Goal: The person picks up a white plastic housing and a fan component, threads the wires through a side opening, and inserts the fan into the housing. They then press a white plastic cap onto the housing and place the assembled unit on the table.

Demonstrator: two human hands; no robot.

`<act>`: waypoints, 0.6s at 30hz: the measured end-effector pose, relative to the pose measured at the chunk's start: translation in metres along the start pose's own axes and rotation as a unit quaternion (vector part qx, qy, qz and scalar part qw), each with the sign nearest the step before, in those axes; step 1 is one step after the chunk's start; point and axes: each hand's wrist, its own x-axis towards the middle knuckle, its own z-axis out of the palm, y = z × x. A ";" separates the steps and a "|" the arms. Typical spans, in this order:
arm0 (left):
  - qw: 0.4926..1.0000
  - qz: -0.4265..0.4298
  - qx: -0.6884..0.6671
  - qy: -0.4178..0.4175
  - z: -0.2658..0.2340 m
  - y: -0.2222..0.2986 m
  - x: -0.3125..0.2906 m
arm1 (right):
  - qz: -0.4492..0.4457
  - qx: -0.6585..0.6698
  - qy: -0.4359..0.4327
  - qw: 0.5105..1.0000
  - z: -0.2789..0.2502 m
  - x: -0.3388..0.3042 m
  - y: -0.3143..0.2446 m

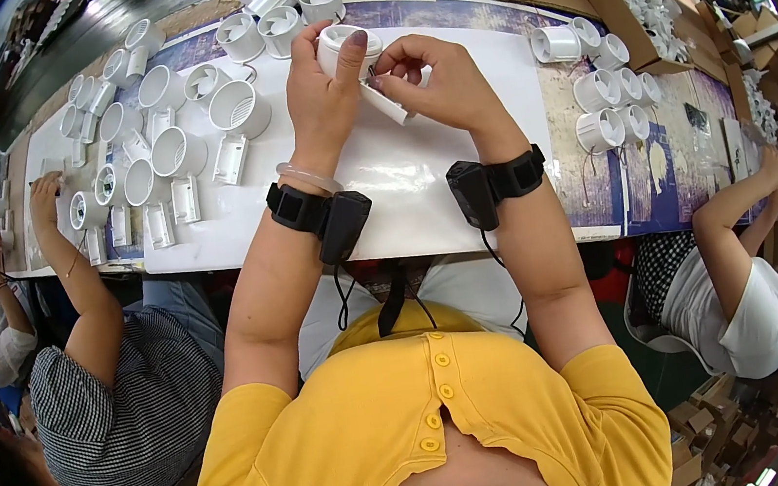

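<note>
Over the white tabletop, my left hand (320,95) is wrapped round a white cylindrical fan housing (341,41), its thumb across the rim. A narrow white rectangular piece (386,106) hangs just below the housing; whether the two are joined is hidden. My right hand (441,79) is closed beside them, thumb and fingers pinched together at the top of that piece. What lies between those fingertips is too small to name. Nearest to my left wrist stand an open white cylinder (239,108) and a white rectangular box-like part (230,160).
Several finished-looking white fan units (280,26) cluster at the back. More housings (145,182) with rectangular parts cover the left side, and wired fan units (596,91) stand at the right. A cardboard box (619,11) holds white parts. Co-workers' arms (83,269) reach in from both sides.
</note>
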 end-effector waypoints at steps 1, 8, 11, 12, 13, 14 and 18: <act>0.999 0.016 0.036 0.005 -0.001 -0.001 0.001 | -0.020 -0.024 0.012 0.999 0.001 0.000 0.000; 0.980 0.087 0.176 0.026 0.002 0.001 0.000 | -0.105 -0.196 0.082 0.971 0.008 -0.003 0.003; 0.968 0.115 0.220 0.045 0.003 0.000 0.000 | -0.123 -0.226 0.107 0.960 0.011 -0.004 0.003; 0.968 0.114 0.220 0.045 0.003 0.001 0.000 | -0.122 -0.226 0.107 0.961 0.012 -0.004 0.002; 0.964 0.120 0.233 0.048 0.003 0.003 0.000 | -0.119 -0.246 0.107 0.956 0.013 -0.003 0.001; 0.960 0.126 0.245 0.052 0.003 0.004 0.000 | -0.116 -0.266 0.107 0.951 0.013 -0.003 0.001; 0.948 0.143 0.277 0.064 0.004 0.004 0.000 | -0.130 -0.297 0.122 0.938 0.016 -0.003 0.002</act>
